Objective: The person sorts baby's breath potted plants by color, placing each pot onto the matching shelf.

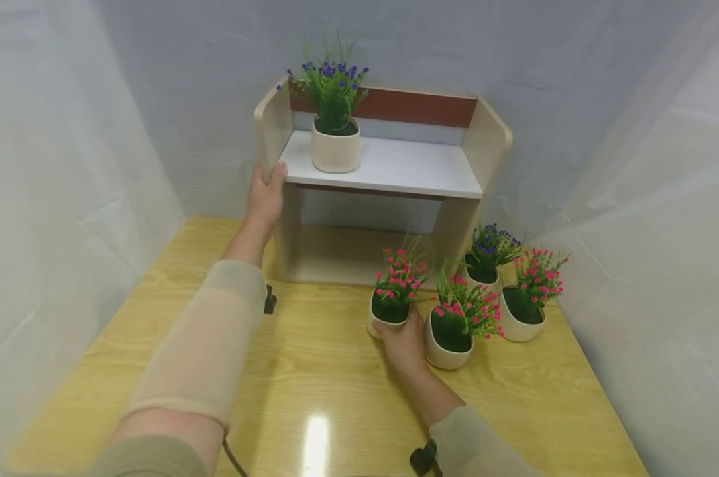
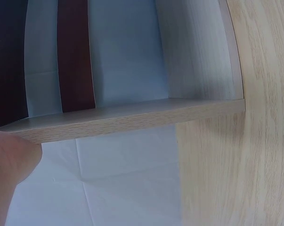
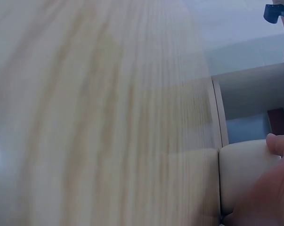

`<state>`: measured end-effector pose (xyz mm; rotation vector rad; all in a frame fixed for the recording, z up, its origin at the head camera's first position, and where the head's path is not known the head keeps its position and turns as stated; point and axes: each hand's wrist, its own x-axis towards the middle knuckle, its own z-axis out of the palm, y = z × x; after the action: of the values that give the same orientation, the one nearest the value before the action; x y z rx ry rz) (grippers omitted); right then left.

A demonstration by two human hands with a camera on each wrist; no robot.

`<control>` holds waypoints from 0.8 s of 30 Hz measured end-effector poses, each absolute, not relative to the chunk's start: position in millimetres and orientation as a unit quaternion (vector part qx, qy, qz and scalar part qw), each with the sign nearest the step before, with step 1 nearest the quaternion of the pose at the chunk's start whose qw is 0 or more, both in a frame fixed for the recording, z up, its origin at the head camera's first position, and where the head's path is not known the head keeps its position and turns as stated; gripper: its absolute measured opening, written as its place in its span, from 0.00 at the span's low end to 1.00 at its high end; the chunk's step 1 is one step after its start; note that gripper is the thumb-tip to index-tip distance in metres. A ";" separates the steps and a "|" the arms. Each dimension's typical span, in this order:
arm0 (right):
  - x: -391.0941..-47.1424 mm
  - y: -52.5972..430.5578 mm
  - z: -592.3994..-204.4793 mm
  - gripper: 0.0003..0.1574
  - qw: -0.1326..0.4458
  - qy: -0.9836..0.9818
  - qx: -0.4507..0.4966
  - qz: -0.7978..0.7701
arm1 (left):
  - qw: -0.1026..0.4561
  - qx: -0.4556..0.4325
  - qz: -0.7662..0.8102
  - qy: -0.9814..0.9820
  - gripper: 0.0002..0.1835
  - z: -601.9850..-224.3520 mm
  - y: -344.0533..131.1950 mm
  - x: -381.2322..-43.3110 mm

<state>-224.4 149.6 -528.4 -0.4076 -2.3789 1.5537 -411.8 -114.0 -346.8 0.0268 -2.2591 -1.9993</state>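
In the head view, a small two-tier wooden shelf (image 1: 383, 162) stands at the back of the table. My left hand (image 1: 266, 202) grips its left side panel, thumb over the front edge near the upper board; the left wrist view shows the thumb at this side panel (image 2: 127, 122). My right hand (image 1: 405, 344) holds a white pot (image 1: 378, 321) of pink flowers, which stands on the table before the shelf's lower opening. In the right wrist view, fingers wrap this pot (image 3: 240, 169). A potted purple plant (image 1: 335, 149) sits on the upper board's left part.
Right of my right hand stands another pink-flowered pot (image 1: 450, 351). Behind it, near the table's right edge, are a purple-flowered pot (image 1: 483, 278) and a third pink-flowered pot (image 1: 521, 321). White sheeting (image 1: 651, 218) hangs around the wooden table (image 1: 317, 371).
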 end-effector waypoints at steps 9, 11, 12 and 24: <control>-223.6 145.5 -527.3 0.55 0.126 -0.782 -0.119 0.599 | 0.070 0.003 -0.657 -0.751 0.51 -347.6 -114.0 -411.9; -224.1 144.1 -528.6 0.56 0.122 -0.774 -0.119 0.610 | 0.071 0.006 -0.655 -0.752 0.51 -348.1 -113.6 -411.5; -224.7 143.3 -528.9 0.57 0.122 -0.770 -0.116 0.615 | 0.074 0.004 -0.656 -0.751 0.50 -348.2 -113.0 -412.0; -236.9 126.5 -514.8 0.53 0.113 -0.755 -0.069 0.642 | 0.075 0.006 -0.657 -0.750 0.50 -348.8 -112.1 -410.7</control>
<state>-236.9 126.5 -514.8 -0.2038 -2.2162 1.8840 -410.7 -112.1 -348.8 0.0185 -2.2505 -1.9718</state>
